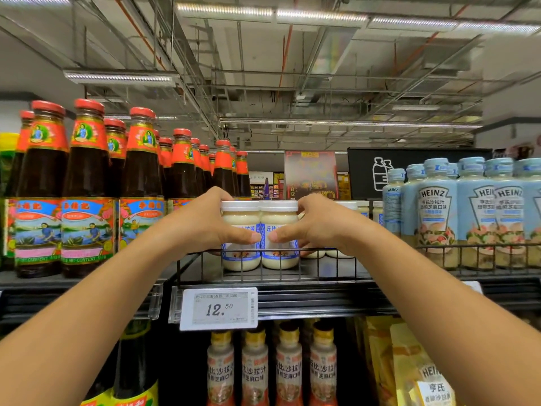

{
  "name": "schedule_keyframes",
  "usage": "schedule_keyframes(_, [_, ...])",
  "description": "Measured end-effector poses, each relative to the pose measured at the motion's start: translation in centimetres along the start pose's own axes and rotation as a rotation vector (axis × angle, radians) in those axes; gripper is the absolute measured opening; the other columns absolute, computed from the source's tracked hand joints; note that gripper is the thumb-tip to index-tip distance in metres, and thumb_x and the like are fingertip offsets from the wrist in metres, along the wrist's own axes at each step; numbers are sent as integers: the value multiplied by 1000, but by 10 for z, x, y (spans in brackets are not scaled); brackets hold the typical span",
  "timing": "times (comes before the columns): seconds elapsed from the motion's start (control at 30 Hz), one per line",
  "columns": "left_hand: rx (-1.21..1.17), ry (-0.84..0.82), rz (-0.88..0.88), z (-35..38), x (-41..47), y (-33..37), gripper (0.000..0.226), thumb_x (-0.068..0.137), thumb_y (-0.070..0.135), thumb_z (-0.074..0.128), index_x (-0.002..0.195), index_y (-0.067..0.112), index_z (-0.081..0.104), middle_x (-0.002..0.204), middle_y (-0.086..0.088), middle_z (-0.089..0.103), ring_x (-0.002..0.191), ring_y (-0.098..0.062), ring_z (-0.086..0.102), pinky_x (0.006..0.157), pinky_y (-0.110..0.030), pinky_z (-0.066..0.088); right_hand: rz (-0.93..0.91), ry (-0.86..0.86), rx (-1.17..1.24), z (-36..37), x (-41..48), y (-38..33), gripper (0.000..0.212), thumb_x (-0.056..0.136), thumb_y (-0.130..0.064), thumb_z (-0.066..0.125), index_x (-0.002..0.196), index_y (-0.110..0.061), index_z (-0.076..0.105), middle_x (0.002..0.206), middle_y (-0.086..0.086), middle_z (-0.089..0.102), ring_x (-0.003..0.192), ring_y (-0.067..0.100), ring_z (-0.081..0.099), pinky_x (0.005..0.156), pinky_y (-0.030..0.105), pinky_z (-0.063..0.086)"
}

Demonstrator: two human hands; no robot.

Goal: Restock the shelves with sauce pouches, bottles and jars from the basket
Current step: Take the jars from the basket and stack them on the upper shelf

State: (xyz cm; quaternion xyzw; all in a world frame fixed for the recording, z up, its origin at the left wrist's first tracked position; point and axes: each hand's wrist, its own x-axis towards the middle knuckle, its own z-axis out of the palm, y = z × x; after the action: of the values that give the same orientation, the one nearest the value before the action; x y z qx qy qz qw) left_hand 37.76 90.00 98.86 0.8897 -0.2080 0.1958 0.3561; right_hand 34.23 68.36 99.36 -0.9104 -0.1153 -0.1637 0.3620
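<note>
Glass jars (241, 218) being seated just above the price tag (219, 308), left hand (202, 224) and right hand (322, 227) each gripping one; release next.

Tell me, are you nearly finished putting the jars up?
Partly done: more jars already stand at the back of the shelf, between full rows of dark bottles and Heinz bottles. In hand: the left hand holds the left jar and the right hand the right jar, side by side behind the front rail. Left: the basket is out of view, so I cannot tell how much remains.
</note>
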Motion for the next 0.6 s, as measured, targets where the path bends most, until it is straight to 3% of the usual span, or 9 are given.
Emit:
schedule_keyframes(0.1, [14,16,9,1,-2,2,75,55,54,91,111,33,47,98,5,65,84,-11,66,73,-36,58,-6,19,22,-1,-1,0,36,69,-37,91,82,-18,63,81,3,71,76,18,72,69,39,64])
schedule_keyframes(0.17, [39,25,13,1,-2,2,83,56,57,89,121,31,45,101,6,64,85,-11,65,71,-34,55,-1,46,-35,-2,-4,-2,41,67,-44,90,77,-20,58,75,-2,66,62,8,64,54,28,58])
schedule_keyframes(0.27, [87,4,11,0,-7,6,116,46,73,80,143,29,32,120,6,60,101,-14,60,79,-30,47,10,108,-129,-1,-8,-1,68,65,-61,85,106,-15,56,95,1,65,79,13,63,70,35,54])
schedule_keyframes(0.33, [87,43,36,0,-11,10,122,47,80,69,149,28,27,133,-1,52,111,-18,56,89,-32,45,-1,207,-131,0,-14,-1,81,71,-64,78,130,-19,48,108,-3,61,96,14,62,75,33,52])
schedule_keyframes(0.4, [102,194,98,3,-15,13,100,66,75,67,146,27,33,139,-7,43,120,-22,52,91,-32,41,-65,330,-110,2,-23,-1,72,80,-58,74,136,-22,46,106,-9,59,96,9,60,71,26,47])
schedule_keyframes(0.47, [95,367,200,6,-22,17,70,80,61,66,137,27,44,136,-6,43,125,-24,48,95,-35,39,-142,438,-70,3,-35,-1,49,86,-48,72,125,-27,52,100,-13,58,92,2,58,69,21,44])
schedule_keyframes(0.6, [-88,520,415,16,-38,36,31,86,39,67,113,27,59,112,7,52,103,-10,52,90,-30,43,-251,561,-1,6,-64,1,25,90,-34,70,109,-28,57,97,-10,63,92,5,60,74,20,47])
